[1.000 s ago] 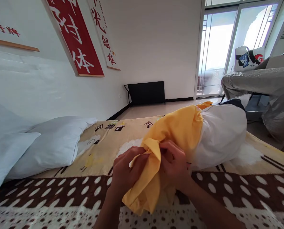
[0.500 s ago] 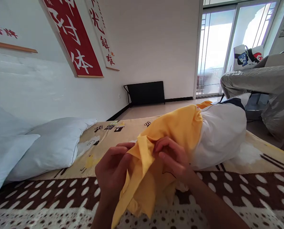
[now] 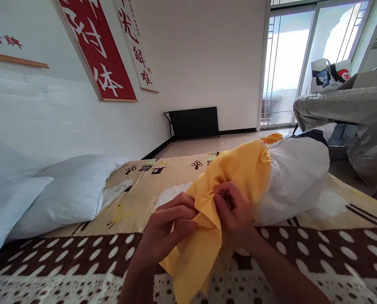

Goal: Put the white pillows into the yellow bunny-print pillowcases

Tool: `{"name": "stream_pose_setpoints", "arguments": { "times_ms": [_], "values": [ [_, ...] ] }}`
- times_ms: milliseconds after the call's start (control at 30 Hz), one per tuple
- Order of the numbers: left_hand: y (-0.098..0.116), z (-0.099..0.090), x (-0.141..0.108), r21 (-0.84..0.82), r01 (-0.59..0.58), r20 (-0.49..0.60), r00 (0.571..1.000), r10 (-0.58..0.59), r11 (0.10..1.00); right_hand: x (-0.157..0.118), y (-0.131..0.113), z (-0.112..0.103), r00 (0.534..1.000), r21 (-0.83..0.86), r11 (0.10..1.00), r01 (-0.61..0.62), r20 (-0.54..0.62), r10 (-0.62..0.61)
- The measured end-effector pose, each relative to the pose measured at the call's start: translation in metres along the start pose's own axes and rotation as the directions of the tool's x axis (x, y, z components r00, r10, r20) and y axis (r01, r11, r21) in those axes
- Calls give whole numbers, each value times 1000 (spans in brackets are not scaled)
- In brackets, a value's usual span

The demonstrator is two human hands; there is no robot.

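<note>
Yellow fabric (image 3: 239, 169) lies bunched at the middle of the bed, joined to or lying against a bulky white cloth bundle (image 3: 297, 177) on its right. My left hand (image 3: 166, 228) pinches the yellow fabric from the left, fingers bent over a fold. My right hand (image 3: 234, 213) grips a gathered part of it close by, thumb and fingers together. Loose ends of the yellow fabric hang below and between both hands toward the bed's near side. The fingertips are partly hidden in the folds.
A patterned blanket (image 3: 144, 192) covers the bed. White pillows (image 3: 71, 190) lie at the left. A black panel (image 3: 194, 122) leans near the far wall. A plastic-covered table (image 3: 343, 103) carrying a printed bag (image 3: 329, 76) stands at the right.
My left hand has moved right, closer to my right hand, and has turned over the fabric. The loose yellow end has swung right and its folds have changed. My right hand has barely moved.
</note>
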State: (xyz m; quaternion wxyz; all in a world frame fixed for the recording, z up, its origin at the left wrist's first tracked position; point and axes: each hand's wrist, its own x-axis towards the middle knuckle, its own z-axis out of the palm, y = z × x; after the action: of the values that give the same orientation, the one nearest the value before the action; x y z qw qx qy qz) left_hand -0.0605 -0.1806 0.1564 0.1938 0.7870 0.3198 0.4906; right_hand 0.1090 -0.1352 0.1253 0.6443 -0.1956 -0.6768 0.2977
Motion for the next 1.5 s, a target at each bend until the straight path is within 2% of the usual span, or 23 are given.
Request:
{"name": "stream_pose_setpoints", "arguments": {
  "times_ms": [67, 133, 233, 300, 367, 433, 467, 533, 633, 733, 833, 900, 967, 1033, 1100, 1167, 1233, 1267, 1300, 1333, 1400, 1433, 1500],
  "values": [
    [1, -2, -1, 33, 86, 121, 989, -89, 996, -2, 1, 3, 999, 29, 999, -17, -32, 18],
    [-1, -1, -3, 82, 168, 125, 976, -177, 982, -3, 3, 5, 999, 56, 998, -34, -4, 34],
    [-5, 3, -4, 52, 297, -146, 947, -287, 954, -2, 2, 5, 998, 120, 992, -43, 52, 37],
    [-7, 6, -4, -56, 333, -367, 870, -329, 941, -1, -1, 3, 996, 124, 992, -6, 93, -6],
    [-5, 8, -1, -177, 333, -531, 760, -375, 926, 0, -6, 1, 983, 50, 994, 99, 150, -106],
    [-1, 11, 3, -257, 316, -605, 684, -407, 913, -1, -11, 2, 958, -75, 972, 223, 200, -205],
    [1, 12, 5, -276, 304, -606, 682, -410, 912, -2, -12, 3, 952, -138, 957, 257, 207, -226],
    [4, 13, 8, -275, 287, -545, 740, -395, 918, -5, -13, 6, 962, -231, 940, 249, 174, -212],
    [3, 12, 9, -264, 299, -376, 843, -383, 917, -9, -11, 9, 979, -255, 949, 186, 126, -158],
    [-2, 6, 5, -240, 329, -259, 885, -387, 913, -10, -11, 10, 981, -247, 953, 178, 117, -153],
    [-5, 2, 1, -215, 272, -257, 911, -323, 938, -9, -11, 8, 983, -256, 951, 173, 113, -148],
    [-5, 3, 1, -234, 175, -357, 900, -252, 956, -6, -9, 5, 971, -234, 952, 196, 180, -156],
    [-6, 6, 2, -256, 85, -477, 856, -202, 963, -3, -6, 2, 937, -195, 948, 250, 295, -187],
    [-9, 10, 4, -242, 54, -535, 826, -180, 969, 1, -3, 0, 892, -150, 946, 288, 401, -208],
    [-14, 14, 7, -160, 80, -533, 832, -155, 984, 4, -1, -2, 866, -102, 953, 284, 454, -210],
    [-21, 17, 8, 7, 109, -574, 814, -85, 994, 5, -1, -3, 873, -67, 966, 251, 447, -196],
    [-23, 19, 7, 230, 88, -652, 754, 86, 969, 6, -1, -3, 907, -56, 981, 184, 394, -148],
    [-22, 20, 6, 324, 64, -645, 745, 171, 944, 6, -1, -3, 927, -56, 989, 140, 359, -111],
    [-20, 19, 4, 386, 31, -597, 770, 224, 922, 6, 0, -3, 943, -55, 994, 95, 324, -72],
    [-16, 18, 2, 410, -6, -515, 824, 237, 912, 5, 0, -3, 956, -53, 997, 52, 293, -35],
    [-8, 14, -2, 364, -51, -306, 936, 171, 930, 4, 2, -3, 971, -43, 999, -10, 238, 20],
    [-4, 12, -4, 323, -44, -225, 967, 122, 945, 4, 3, -3, 976, -39, 999, -33, 215, 41],
    [1, 9, -5, 277, 3, -171, 984, 47, 961, 3, 6, -2, 982, -33, 997, -75, 169, 79]
  ]
}}
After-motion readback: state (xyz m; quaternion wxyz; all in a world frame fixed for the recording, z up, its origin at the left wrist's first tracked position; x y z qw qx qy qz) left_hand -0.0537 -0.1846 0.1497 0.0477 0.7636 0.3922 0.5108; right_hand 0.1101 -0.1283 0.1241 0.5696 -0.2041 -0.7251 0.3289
